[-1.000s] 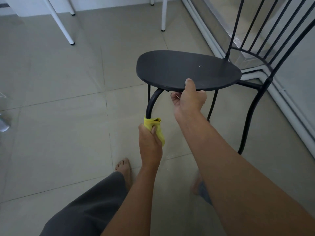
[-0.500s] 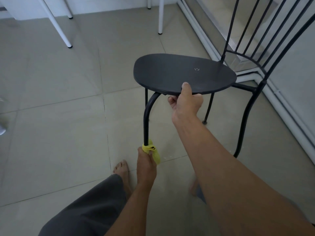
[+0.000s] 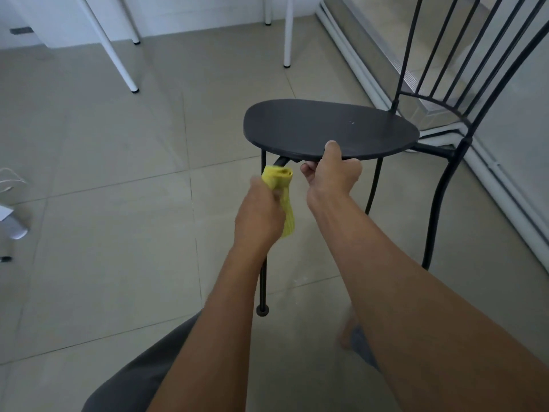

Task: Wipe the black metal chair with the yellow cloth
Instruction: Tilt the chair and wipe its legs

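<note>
The black metal chair point(image 3: 329, 127) stands on the tiled floor, its oval seat at centre and its barred back at the right. My left hand point(image 3: 260, 212) grips the yellow cloth point(image 3: 280, 188), which is wrapped round the top of the chair's front leg just under the seat. A tail of the cloth hangs down beside my fist. My right hand point(image 3: 331, 173) holds the front rim of the seat, thumb on top and fingers underneath. The lower part of the front leg and its foot show below my left forearm.
White furniture legs point(image 3: 120, 55) stand at the back left and back centre. A white sliding-door track point(image 3: 505, 185) runs along the right behind the chair. A small white object point(image 3: 13, 224) lies at the left edge. My bare foot and grey trouser leg are below.
My left hand slid the cloth down the front leg to near the floor, then back up to the top of the leg. My right hand kept its hold on the seat rim.
</note>
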The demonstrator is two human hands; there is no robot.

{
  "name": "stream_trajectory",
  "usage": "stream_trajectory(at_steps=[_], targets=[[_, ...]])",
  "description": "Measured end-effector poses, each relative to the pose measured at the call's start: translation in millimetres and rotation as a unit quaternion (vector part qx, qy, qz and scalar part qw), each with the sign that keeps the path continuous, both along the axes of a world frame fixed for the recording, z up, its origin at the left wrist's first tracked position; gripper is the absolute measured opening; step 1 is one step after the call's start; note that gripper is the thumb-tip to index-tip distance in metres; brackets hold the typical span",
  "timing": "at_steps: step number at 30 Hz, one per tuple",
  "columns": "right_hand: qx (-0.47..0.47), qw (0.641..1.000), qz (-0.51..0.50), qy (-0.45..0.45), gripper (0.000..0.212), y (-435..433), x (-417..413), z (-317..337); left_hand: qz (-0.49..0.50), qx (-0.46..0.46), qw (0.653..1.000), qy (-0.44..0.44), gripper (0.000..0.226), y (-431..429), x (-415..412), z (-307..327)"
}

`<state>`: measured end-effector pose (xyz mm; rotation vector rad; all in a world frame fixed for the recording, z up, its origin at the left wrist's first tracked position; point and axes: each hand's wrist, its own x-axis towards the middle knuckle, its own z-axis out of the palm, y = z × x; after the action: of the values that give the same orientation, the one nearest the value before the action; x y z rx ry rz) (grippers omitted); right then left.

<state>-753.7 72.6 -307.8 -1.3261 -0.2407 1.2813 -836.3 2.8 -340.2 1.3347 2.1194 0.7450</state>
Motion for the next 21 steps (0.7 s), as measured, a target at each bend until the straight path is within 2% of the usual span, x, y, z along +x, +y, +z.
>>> stream_trajectory(at_steps=[2,4,9,13,15,18,21], targets=[[-0.005,1.0,0.002,-0.009,0.012,-1.7,-1.3,-2.5,-0.032,0.001,0.999,0.037,0.014,18.7,-1.8,14.0],[-0.011,1.0,0.004,-0.014,0.012,-2.6,-2.2,-3.7,-0.043,0.016,0.998,0.037,0.018,27.6,-0.8,17.9],[-0.01,1.0,-0.003,-0.005,0.013,-1.0,-1.2,-3.9,0.027,0.141,0.989,0.027,0.012,11.2,11.0,-6.0],[-0.01,1.0,-0.001,0.003,0.012,-1.8,-1.2,-4.5,0.072,0.17,0.981,-0.054,0.006,-13.0,16.2,-42.6],[-0.009,1.0,0.0,0.009,0.013,-0.1,-0.9,-3.2,0.093,0.137,0.981,-0.101,0.006,-32.5,19.3,-71.0],[-0.006,1.0,0.004,0.013,0.013,3.5,0.2,-2.4,0.108,0.034,0.982,-0.153,0.006,-68.3,25.7,-115.4],[-0.002,1.0,0.008,0.014,0.01,5.2,-0.7,-4.2,0.098,-0.028,0.981,-0.167,0.012,-91.6,26.9,-139.2]])
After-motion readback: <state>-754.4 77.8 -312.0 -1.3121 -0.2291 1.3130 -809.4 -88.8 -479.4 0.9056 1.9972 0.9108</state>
